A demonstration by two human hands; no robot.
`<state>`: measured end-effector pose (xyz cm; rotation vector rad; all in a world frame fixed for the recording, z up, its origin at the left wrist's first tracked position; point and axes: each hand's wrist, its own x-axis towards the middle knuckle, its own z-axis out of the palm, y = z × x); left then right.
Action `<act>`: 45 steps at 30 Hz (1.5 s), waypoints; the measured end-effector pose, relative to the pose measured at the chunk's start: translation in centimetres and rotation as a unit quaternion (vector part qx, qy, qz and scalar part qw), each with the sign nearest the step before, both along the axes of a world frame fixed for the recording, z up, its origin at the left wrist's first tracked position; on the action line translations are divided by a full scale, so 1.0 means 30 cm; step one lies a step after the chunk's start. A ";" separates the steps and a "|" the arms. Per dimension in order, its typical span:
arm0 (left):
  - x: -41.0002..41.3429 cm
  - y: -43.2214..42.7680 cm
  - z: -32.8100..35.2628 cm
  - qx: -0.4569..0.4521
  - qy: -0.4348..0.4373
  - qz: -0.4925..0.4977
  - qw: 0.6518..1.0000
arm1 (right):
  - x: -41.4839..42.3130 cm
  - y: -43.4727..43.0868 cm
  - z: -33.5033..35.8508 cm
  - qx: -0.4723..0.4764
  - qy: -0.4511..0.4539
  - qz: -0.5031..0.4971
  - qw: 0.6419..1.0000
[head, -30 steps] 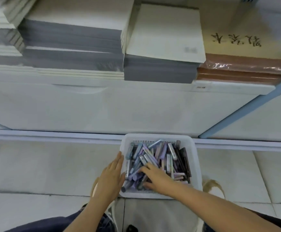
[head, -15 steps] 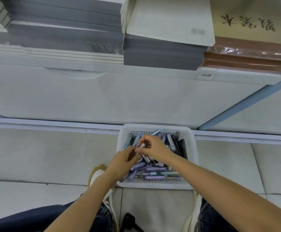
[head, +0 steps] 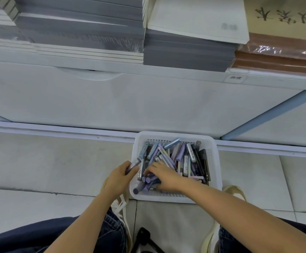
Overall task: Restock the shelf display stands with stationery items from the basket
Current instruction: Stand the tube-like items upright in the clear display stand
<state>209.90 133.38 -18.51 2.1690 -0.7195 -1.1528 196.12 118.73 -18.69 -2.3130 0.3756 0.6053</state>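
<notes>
Floor; basket [head: 175,135] under right hand [head: 165,177]

left grip [head: 120,177]: parted from the right one; drawn back to the basket's [head: 216,161] left rim; now curled round a grey pen [head: 133,166] | right grip [head: 164,177]: lowered from mid-basket onto the purple pens [head: 148,182]; fingers stretched out

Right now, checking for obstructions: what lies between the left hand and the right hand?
Head view: the white basket's left wall and a few purple pens lie between the left hand, which grips a grey pen, and the right hand.
</notes>
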 end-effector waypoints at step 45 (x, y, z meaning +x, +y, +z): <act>-0.184 -0.203 0.407 -0.162 0.263 0.116 0.944 | -0.084 -0.130 0.450 0.229 -0.169 -0.282 0.916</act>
